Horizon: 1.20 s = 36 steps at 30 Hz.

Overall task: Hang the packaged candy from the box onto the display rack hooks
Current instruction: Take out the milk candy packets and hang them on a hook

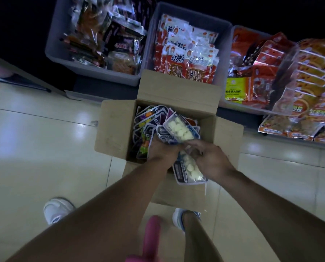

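Reaching over the open box (116,129), both hands meet at its near edge. Left hand (162,148) fingers curl around a candy pack (180,128); right hand (210,157) pinches another pack (190,170), just above the near flap.

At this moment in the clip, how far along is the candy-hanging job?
Early stage. Nothing can be confirmed as hung: no display rack hooks are in view. In hand: the left hand and right hand are gathering packs of white candy over the open cardboard box. Left to do: the box holds many more candy packs, and the held ones have yet to reach a hook.
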Motion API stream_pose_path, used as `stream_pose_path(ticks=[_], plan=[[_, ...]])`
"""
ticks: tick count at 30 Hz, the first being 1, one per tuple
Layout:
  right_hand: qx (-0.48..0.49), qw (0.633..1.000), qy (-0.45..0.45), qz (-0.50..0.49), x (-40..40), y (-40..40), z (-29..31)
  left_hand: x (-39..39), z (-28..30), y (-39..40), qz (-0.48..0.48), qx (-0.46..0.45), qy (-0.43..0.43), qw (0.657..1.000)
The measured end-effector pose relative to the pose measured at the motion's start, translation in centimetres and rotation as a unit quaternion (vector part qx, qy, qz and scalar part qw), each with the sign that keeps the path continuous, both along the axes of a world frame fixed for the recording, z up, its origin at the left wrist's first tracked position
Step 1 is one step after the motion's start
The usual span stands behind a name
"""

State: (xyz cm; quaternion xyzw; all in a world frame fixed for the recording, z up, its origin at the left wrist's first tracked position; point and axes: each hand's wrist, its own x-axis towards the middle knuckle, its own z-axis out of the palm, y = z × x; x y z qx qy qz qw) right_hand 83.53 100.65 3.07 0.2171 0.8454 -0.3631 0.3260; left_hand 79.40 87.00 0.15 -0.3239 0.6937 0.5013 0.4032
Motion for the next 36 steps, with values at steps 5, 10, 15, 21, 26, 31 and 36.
stream_pose_path(ticks=[5, 10, 15, 21, 26, 31, 36], plan=[[0.0, 0.993, 0.03, -0.112, 1.7, -0.7, -1.0, 0.0, -0.5, -0.7, -0.068, -0.085, 0.066, 0.992], [0.033, 0.985, 0.029, -0.17, 0.3, -1.1, -1.7, 0.6, -0.9, -1.6, -0.048, -0.085, 0.1, 0.99], [-0.054, 0.981, -0.071, -0.175, -2.6, -0.2, -2.6, -0.3, -0.1, -4.7, -0.044, -0.05, 0.15, 0.986], [-0.164, 0.973, -0.095, -0.129, -4.3, -0.3, -3.5, -2.4, 1.2, -8.1, -0.109, 0.034, 0.219, 0.969], [-0.148, 0.976, -0.021, -0.16, -4.3, -1.5, -3.4, -2.7, 0.8, -8.8, -0.11, -0.015, 0.249, 0.962], [-0.114, 0.957, 0.044, -0.262, -3.6, -1.1, -3.0, -2.3, 0.8, -9.0, -0.101, -0.066, 0.242, 0.963], [-0.183, 0.925, 0.074, -0.325, -1.9, 0.0, -0.7, -1.6, 1.0, -7.8, -0.081, -0.124, 0.283, 0.948]])
